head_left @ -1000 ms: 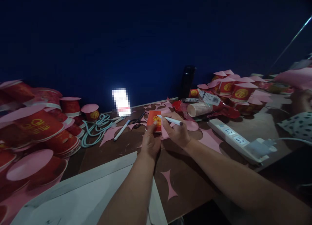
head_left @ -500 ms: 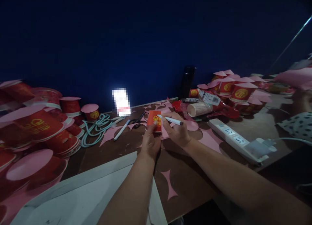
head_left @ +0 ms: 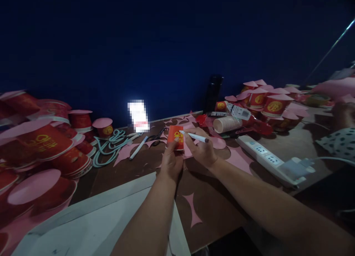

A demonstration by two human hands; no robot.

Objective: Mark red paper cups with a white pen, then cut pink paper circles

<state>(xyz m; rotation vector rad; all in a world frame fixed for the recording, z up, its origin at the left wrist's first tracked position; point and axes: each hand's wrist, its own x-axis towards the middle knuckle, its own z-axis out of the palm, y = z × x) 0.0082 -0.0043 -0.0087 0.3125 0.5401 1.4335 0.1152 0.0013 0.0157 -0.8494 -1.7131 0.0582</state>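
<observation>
A red paper cup (head_left: 171,133) with yellow lettering is gripped in my left hand (head_left: 171,160), its thumb pressed along the lower side. My right hand (head_left: 202,148) is closed around a white marker pen (head_left: 197,137), whose tip meets the cup's side near the yellow lettering. Pink paper offcuts (head_left: 219,143) lie on the brown table (head_left: 144,167) under and around both hands. Just left of the cup are a second white marker (head_left: 138,148) and dark-handled scissors (head_left: 158,138), partly covered by offcuts.
Red cups with pink paper discs (head_left: 44,137) are heaped at left, and more cups (head_left: 273,105) at right. A coiled cable (head_left: 109,149), a lit phone (head_left: 138,115), a black bottle (head_left: 213,93), stacked cups (head_left: 227,125), a power strip (head_left: 260,152) and a white board (head_left: 111,215) surround the work.
Both hands stay in nearly the same place. The cup appears turned slightly, as its yellow lettering sits a little differently beside the thumb; the marker still meets its side.
</observation>
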